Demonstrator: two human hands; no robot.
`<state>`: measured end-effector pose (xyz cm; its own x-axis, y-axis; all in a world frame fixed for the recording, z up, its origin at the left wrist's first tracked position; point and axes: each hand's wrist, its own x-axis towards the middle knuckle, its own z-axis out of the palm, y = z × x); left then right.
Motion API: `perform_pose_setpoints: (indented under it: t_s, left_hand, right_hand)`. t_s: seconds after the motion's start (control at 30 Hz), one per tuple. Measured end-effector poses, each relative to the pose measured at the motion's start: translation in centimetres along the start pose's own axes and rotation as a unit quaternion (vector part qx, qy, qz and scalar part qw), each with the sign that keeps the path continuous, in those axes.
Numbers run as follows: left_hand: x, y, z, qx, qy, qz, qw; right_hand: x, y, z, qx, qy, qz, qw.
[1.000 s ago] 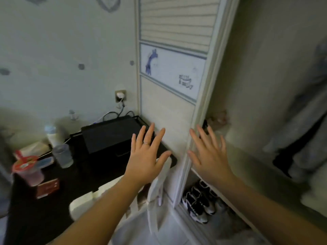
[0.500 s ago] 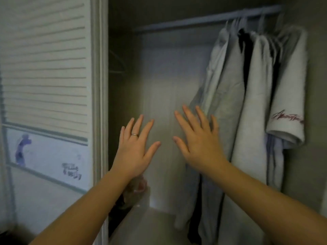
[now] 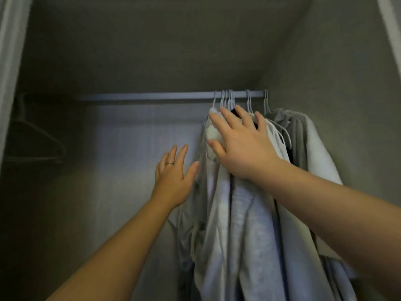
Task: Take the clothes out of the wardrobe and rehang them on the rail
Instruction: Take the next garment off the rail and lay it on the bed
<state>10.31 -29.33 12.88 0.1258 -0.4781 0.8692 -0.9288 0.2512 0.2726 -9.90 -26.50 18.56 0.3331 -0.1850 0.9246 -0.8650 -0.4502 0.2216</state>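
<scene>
Inside the wardrobe a grey rail (image 3: 152,96) runs across the back. Several pale grey and white garments (image 3: 245,224) hang bunched at its right end on thin white hangers (image 3: 227,101). My right hand (image 3: 240,144) lies flat with spread fingers on the tops of the leftmost garments, just below the hanger hooks. My left hand (image 3: 173,174), a ring on one finger, is held up with straight fingers beside the leftmost garment, its thumb at the cloth's edge. Neither hand grips anything.
A dark empty hanger (image 3: 35,140) hangs on the left wall of the wardrobe. The left half of the rail carries nothing. The white door frame (image 3: 8,51) borders the opening on the left.
My view has swung from the desk and wardrobe door up to the rail. Both hands rose, and my right hand reached the tops of the hanging clothes.
</scene>
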Motion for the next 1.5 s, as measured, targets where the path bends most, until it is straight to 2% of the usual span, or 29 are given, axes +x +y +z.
perform_pose_setpoints:
  t_s: [0.17,0.37,0.47,0.6,0.77,1.0,1.2,1.33,1.5]
  left_hand:
    - [5.7,-0.9,2.6,-0.122,-0.028,-0.014,0.992]
    - [8.5,-1.5,5.8,-0.180,-0.084,-0.028,0.980]
    - [8.9,-1.5,7.5,-0.234,-0.098,-0.025,0.967]
    - [8.7,-1.0,8.7,-0.341,-0.118,-0.029,0.932]
    - [8.5,-0.6,8.9,-0.381,-0.125,-0.027,0.916]
    - [9.3,-1.8,8.7,-0.394,-0.119,-0.015,0.911]
    - [11.2,-2.6,7.6,-0.388,-0.083,0.001,0.918]
    - [10.8,-2.3,5.5,-0.289,0.007,0.044,0.956]
    - [10.4,-0.5,2.5,-0.266,0.103,0.103,0.953]
  right_hand:
    - [5.4,0.9,1.8,-0.113,-0.006,0.007,0.994]
    - [9.1,0.1,3.0,-0.202,-0.047,0.012,0.978]
    - [10.2,-0.4,3.3,-0.211,-0.072,0.040,0.974]
    - [10.8,-0.8,3.3,-0.224,-0.085,0.071,0.968]
    - [11.1,-0.9,3.4,-0.198,-0.079,0.101,0.972]
    - [11.7,-2.2,3.2,-0.128,-0.048,0.131,0.982]
    - [11.4,-2.4,2.9,-0.081,0.009,0.134,0.988]
    - [9.6,-1.4,1.7,-0.075,0.064,0.133,0.986]
    - [5.5,0.2,-1.9,-0.076,0.098,0.091,0.988]
